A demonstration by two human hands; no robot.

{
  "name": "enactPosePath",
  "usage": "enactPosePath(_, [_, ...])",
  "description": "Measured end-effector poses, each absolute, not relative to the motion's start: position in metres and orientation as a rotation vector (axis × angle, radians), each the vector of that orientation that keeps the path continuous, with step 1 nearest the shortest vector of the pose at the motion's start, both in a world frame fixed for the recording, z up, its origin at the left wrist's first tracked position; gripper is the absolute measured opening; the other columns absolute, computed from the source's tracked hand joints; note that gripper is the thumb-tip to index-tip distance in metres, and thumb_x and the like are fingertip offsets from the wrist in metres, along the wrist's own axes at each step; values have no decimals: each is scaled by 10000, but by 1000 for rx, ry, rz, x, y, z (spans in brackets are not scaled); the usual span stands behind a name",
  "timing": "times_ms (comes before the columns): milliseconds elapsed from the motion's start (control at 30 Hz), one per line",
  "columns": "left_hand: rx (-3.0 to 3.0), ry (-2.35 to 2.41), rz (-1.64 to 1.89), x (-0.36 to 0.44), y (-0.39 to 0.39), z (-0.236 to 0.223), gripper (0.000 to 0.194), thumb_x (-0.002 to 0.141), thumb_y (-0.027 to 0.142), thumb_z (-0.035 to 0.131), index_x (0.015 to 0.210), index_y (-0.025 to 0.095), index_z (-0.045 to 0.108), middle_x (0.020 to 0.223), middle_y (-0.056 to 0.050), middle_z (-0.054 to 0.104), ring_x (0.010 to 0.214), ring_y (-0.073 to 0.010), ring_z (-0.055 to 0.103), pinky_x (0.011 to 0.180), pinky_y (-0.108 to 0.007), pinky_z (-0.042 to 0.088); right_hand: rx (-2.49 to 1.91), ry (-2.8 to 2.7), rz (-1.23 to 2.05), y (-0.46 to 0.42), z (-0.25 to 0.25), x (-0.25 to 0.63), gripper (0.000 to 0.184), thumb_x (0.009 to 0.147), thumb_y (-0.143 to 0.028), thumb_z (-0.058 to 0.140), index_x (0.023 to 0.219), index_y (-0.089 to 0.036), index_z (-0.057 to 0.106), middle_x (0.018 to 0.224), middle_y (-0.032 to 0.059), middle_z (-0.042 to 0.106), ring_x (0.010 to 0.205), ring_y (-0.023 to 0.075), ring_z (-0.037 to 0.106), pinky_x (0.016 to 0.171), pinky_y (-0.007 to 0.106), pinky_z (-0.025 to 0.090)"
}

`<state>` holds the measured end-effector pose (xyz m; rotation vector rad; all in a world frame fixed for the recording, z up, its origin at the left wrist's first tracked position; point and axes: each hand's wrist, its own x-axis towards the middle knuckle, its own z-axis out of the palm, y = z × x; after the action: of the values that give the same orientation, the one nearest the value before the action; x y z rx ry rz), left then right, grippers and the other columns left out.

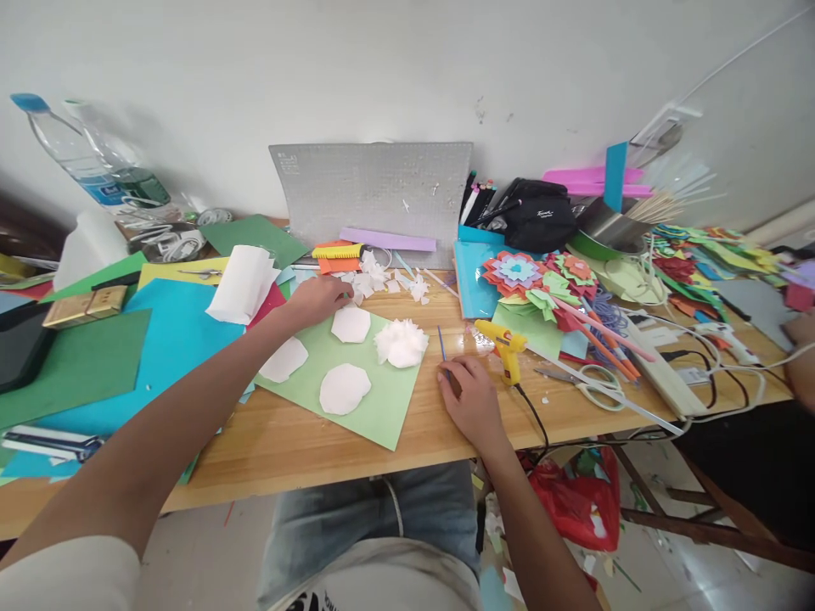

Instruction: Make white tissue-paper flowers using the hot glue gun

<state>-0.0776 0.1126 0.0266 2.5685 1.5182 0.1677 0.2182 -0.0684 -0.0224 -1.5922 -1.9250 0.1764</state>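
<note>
My left hand point(323, 301) reaches across to the back edge of a light green sheet point(390, 416), its fingers bent together beside torn white paper scraps point(373, 276). Whatever its fingertips hold, if anything, is hidden. Several roundish white paper cutouts point(345, 389) lie flat on the sheet. Near its right corner sits a fluffy white paper flower point(401, 343). My right hand point(469, 397) rests on the table right of the sheet, fingers closed round a thin blue stick point(441, 341) that points away from me. A yellow glue gun point(504, 346) lies just beyond that hand.
Scissors point(595, 386), paper flowers point(517, 273) and a power strip point(662, 373) lie to the right. Blue paper point(171, 339) and a white tissue roll point(242, 284) are on the left. A grey cutting mat point(375, 191) leans on the wall. Another person's arm point(802, 361) shows far right.
</note>
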Motion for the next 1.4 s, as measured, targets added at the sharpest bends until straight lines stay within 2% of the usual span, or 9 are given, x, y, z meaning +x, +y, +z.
enactPosePath(167, [2487,1762,203,-61,119,25,286,854,264,419,891,226,699,963,-102,706,853,-259,642,660,-315,434,-1592,-1927,173,-69,-22,218,175,916,-253,508,996,-183,646,995,103,600,941,236,561,871,401,487])
enactPosePath(400, [2443,1773,304,-75,116,25,337,887,340,407,1098,259,657,1047,-71,708,905,-249,640,629,-290,417,-1583,-1920,180,-68,-20,217,169,913,-248,509,990,-189,647,994,100,605,940,235,565,872,402,488])
enactPosePath(600, [2475,1632,196,-72,114,29,348,854,437,487,1140,285,612,963,-39,715,867,-239,644,662,-284,432,-1585,-1907,186,-68,-22,218,171,910,-256,509,990,-196,648,998,102,609,942,239,571,869,405,491])
enactPosePath(700, [2466,1668,176,-65,120,26,322,842,456,512,1076,261,620,956,-66,707,876,-266,648,702,-315,441,-1589,-1911,182,-68,-22,218,176,909,-254,505,994,-198,649,999,103,609,940,239,572,864,402,493])
enactPosePath(833, [2429,1818,186,-59,129,14,272,897,393,426,977,220,621,946,-133,699,894,-315,647,738,-381,436,-1593,-1915,176,-68,-21,218,177,909,-245,502,997,-193,647,1008,104,606,950,237,568,875,400,490])
enactPosePath(1000, [2350,1912,289,-56,129,8,297,904,399,432,1080,203,570,946,-166,694,949,-345,634,766,-410,423,-1589,-1914,182,-69,-20,217,181,910,-245,500,1001,-195,648,1003,104,607,954,238,568,880,401,488])
enactPosePath(1167, [2346,1893,366,-65,111,27,322,877,285,447,1181,204,516,972,-124,693,911,-302,643,706,-356,428,-1585,-1922,169,-68,-22,218,183,907,-249,501,990,-199,656,996,103,615,959,240,575,881,404,489])
enactPosePath(1267, [2368,1900,504,-74,82,40,300,913,286,384,1151,203,547,1064,-114,667,880,-267,639,654,-335,427,-1561,-1921,170,-69,-21,219,189,910,-249,499,1004,-202,655,1009,103,632,976,242,585,886,405,494])
enactPosePath(1400, [2414,1803,408,-77,16,43,348,956,334,325,1013,230,653,1045,-104,649,846,-248,635,616,-334,444,-1495,-1814,66,-81,-13,224,162,907,-230,511,983,-209,653,982,87,660,948,222,610,884,386,501])
